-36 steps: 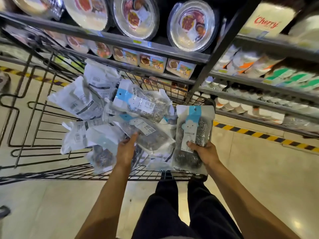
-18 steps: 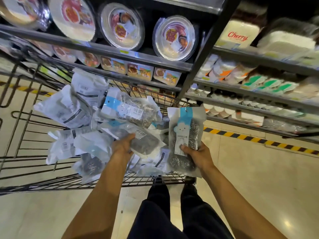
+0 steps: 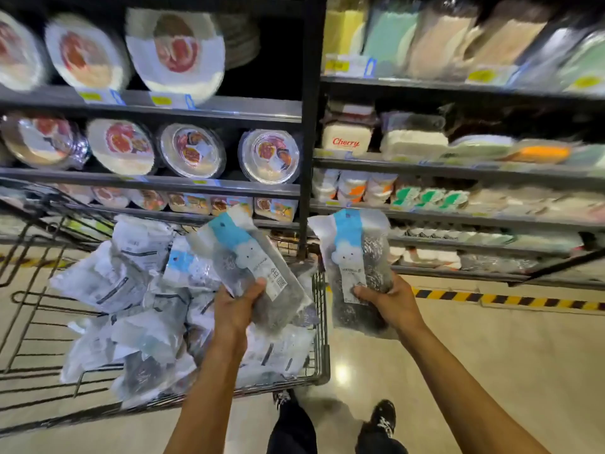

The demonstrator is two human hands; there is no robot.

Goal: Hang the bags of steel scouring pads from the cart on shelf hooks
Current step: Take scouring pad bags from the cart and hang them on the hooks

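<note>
Left hand (image 3: 234, 309) grips 1 bag (image 3: 248, 257) over the cart (image 3: 322, 326), right hand (image 3: 391, 304) a 2nd bag (image 3: 355, 253) by the post (image 3: 309, 126).

- Store light is bright and even, coming from overhead, slightly warm. The glossy floor (image 3: 491, 355) throws back a small hot spot of glare right by the cart (image 3: 322, 322) corner.
- The backs of the upper shelves (image 3: 458, 172) go nearly black.
- Heavy motion blur up top: the round foil plates (image 3: 176, 50) at upper left and the packs (image 3: 458, 37) at upper right are smeared.
- The bag (image 3: 353, 257) my right hand (image 3: 389, 299) holds is the sharpest thing, though its label print is barely readable. The other bag (image 3: 248, 257), in my left hand (image 3: 235, 309), is softer.
- The wide lens bows the shelf rails and cart wires toward the edges.
- There's a soft shadow on the floor around my shoes (image 3: 383, 417).
</note>
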